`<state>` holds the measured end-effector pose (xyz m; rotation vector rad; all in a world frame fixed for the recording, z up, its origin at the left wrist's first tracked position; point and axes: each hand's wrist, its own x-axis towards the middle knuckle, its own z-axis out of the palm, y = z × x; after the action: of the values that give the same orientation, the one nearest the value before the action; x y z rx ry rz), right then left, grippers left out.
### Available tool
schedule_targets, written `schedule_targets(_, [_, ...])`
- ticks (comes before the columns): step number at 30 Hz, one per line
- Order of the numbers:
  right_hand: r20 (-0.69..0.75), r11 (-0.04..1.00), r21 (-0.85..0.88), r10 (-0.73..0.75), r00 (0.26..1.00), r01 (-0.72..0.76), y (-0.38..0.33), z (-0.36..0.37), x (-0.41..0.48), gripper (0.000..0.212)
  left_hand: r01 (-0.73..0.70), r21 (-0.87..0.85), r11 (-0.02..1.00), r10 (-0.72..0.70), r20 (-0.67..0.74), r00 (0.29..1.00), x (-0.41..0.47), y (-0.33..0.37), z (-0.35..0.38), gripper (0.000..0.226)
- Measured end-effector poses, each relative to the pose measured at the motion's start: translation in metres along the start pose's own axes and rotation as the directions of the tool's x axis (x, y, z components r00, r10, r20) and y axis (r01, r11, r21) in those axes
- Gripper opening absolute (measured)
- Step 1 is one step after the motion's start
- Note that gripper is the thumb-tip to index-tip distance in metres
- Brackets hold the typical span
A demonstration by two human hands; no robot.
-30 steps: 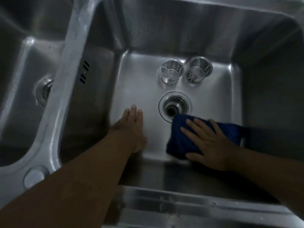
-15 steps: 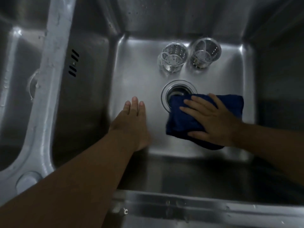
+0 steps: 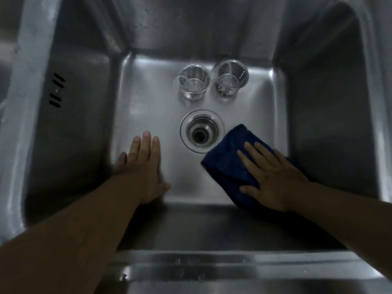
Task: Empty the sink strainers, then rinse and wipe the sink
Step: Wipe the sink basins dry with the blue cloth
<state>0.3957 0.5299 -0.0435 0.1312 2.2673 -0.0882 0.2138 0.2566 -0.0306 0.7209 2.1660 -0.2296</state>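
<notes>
- Sink: stainless steel basin seen from above. The floor is brightly lit and the walls are in shadow.
- Drain opening: at mid-floor and uncovered, with no strainer seated in it.
- Left strainer and right strainer: two perforated metal baskets standing upright on the sink floor, side by side on the far side of the drain and close to the far wall. Their rims are very close; whether they touch cannot be confirmed.
- Blue cloth: folded and lying flat on the sink floor, near-right of the drain. Its far-left edge meets the near-right edge of the drain flange.
- Right hand: palm down on the cloth, fingers straight and spread — pressing it to the floor, not clutching it.
- Left hand: palm down on the bare sink floor, left of the drain and against the left wall. Its fingers are straight and together, and it holds nothing.
- Overflow slots: dark slits in the left wall of the basin.
- Divider: a steel ridge along the left — a second basin lies beyond it, largely out of view.
- Front rim: a flat steel ledge at the near edge, with both forearms crossing above it.
</notes>
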Motion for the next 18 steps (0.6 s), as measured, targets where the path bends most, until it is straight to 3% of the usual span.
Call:
schedule_targets(5, [-0.063,0.922,0.283,0.293,0.954,-0.264,0.012,-0.045,0.047,0.091,-0.021,0.03,0.999,0.022,-0.029,0.999,0.005,-0.005,0.004,0.126])
schedule_targets(7, [-0.054,0.915,0.292,0.307,0.95,-0.279,0.012,-0.048,0.054,0.103,-0.02,0.033,0.999,0.022,-0.036,0.999,0.008,-0.006,0.008,0.127])
schedule_targets(9, [-0.03,0.955,0.196,0.235,0.972,-0.224,0.009,-0.033,0.041,0.114,-0.021,0.04,0.999,0.022,-0.035,0.999,0.01,-0.007,0.009,0.127])
schedule_targets(14, [0.073,0.997,0.073,0.001,0.997,-0.006,-0.007,-0.005,-0.015,0.108,-0.019,-0.01,1.0,0.019,0.025,1.0,0.004,-0.005,-0.003,0.12])
schedule_targets(16, [0.075,0.988,0.148,-0.064,0.995,0.052,-0.01,-0.013,-0.023,0.093,-0.046,-0.091,0.995,0.05,0.048,0.998,-0.005,0.001,-0.015,0.107])
schedule_targets(18, [0.112,0.936,0.345,-0.112,0.987,0.067,-0.021,-0.028,-0.03,0.068,-0.083,-0.204,0.975,0.095,0.051,0.994,-0.029,0.005,-0.023,0.087])
